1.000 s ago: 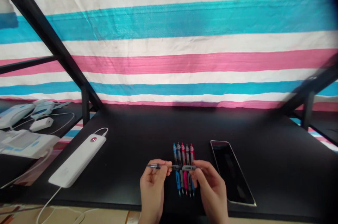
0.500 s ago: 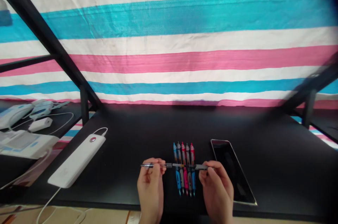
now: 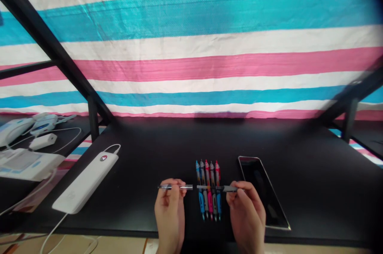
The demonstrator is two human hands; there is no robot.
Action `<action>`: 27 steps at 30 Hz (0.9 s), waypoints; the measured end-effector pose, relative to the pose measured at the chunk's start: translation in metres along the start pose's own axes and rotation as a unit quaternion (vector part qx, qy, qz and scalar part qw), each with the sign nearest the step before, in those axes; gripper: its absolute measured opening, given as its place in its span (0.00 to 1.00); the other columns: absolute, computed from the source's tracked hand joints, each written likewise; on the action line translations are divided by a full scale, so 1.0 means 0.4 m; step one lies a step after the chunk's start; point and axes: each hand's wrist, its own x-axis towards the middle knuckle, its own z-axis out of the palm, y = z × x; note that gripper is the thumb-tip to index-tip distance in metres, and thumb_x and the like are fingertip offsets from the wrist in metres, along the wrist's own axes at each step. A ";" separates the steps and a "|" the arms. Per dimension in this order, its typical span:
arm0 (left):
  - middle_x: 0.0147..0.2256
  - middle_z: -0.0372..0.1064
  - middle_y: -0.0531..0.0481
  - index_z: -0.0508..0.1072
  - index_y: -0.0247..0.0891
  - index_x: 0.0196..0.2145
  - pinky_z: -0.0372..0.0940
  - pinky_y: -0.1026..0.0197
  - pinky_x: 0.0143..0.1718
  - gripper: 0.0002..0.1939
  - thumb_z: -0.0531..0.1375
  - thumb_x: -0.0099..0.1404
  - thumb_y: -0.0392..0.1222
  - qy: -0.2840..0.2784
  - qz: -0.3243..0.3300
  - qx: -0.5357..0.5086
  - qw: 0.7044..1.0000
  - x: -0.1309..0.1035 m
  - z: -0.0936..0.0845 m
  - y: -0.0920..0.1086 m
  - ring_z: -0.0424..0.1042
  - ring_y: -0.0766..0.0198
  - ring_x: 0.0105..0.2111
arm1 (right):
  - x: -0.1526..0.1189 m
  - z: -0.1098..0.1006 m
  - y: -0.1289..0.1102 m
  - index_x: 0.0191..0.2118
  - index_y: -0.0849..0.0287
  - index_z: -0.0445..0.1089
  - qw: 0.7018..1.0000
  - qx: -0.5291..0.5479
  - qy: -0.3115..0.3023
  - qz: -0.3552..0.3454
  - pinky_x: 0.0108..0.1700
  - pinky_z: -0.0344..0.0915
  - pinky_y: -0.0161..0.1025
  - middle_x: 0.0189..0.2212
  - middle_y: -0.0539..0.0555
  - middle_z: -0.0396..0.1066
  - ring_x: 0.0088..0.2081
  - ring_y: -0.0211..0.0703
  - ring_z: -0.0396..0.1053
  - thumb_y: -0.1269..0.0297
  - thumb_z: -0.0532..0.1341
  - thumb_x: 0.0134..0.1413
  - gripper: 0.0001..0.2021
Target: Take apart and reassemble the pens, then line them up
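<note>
My left hand (image 3: pixel 172 206) pinches a clear pen barrel (image 3: pixel 187 187) with a dark end pointing left. Between thumb and fingers, my right hand (image 3: pixel 247 208) grips the grey front section of a pen with its refill (image 3: pixel 212 187) sticking out to the left. A small gap separates the refill's tip from the open end of the barrel. Under these parts, several click pens (image 3: pixel 207 172) lie side by side on the black table, with blue, grey and pink grips toward me. The refill crosses over their middles and hides part of them.
A dark-screened phone (image 3: pixel 263 190) lies right of the pens, partly behind my right hand. On the left rests a white power bank (image 3: pixel 86 182) with a cable. White devices (image 3: pixel 26 164) and wires sit on a side table. Black frame bars (image 3: pixel 54 50) stand before a striped sheet (image 3: pixel 191 66).
The barrel in my left hand and the refill section in my right have come apart, leaving a gap between them. The view has shifted slightly.
</note>
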 end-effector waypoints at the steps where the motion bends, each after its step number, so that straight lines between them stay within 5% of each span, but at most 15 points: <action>1: 0.28 0.71 0.52 0.77 0.39 0.29 0.68 0.65 0.31 0.18 0.77 0.50 0.52 -0.001 0.003 0.003 1.000 0.000 0.001 0.000 0.68 0.67 0.28 | -0.001 0.002 -0.001 0.35 0.55 0.77 1.000 -0.002 -0.001 0.000 0.27 0.62 0.33 0.29 0.50 0.68 0.26 0.36 0.63 0.58 0.72 0.54 0.08; 8: 0.28 0.72 0.52 0.77 0.39 0.28 0.69 0.66 0.32 0.17 0.76 0.53 0.52 -0.028 0.007 0.020 0.999 0.000 -0.005 -0.009 0.70 0.66 0.28 | -0.004 0.003 0.004 0.36 0.55 0.77 1.000 -0.017 -0.017 -0.003 0.25 0.61 0.33 0.30 0.50 0.69 0.25 0.35 0.63 0.56 0.72 0.54 0.09; 15: 0.29 0.73 0.51 0.79 0.38 0.28 0.70 0.66 0.34 0.16 0.77 0.51 0.51 -0.059 -0.015 0.055 0.997 0.003 -0.020 -0.014 0.72 0.66 0.29 | -0.028 0.014 0.018 0.39 0.54 0.79 0.982 -0.175 -0.048 -0.044 0.30 0.66 0.35 0.31 0.53 0.74 0.26 0.38 0.65 0.55 0.72 0.55 0.11; 27: 0.28 0.77 0.48 0.80 0.38 0.29 0.71 0.63 0.32 0.17 0.78 0.49 0.51 -0.078 -0.043 0.062 0.994 -0.003 -0.017 0.001 0.75 0.62 0.29 | -0.023 0.031 0.008 0.18 0.57 0.67 0.959 -0.238 -0.120 -0.091 0.26 0.55 0.36 0.19 0.49 0.61 0.23 0.39 0.58 0.46 0.63 0.63 0.27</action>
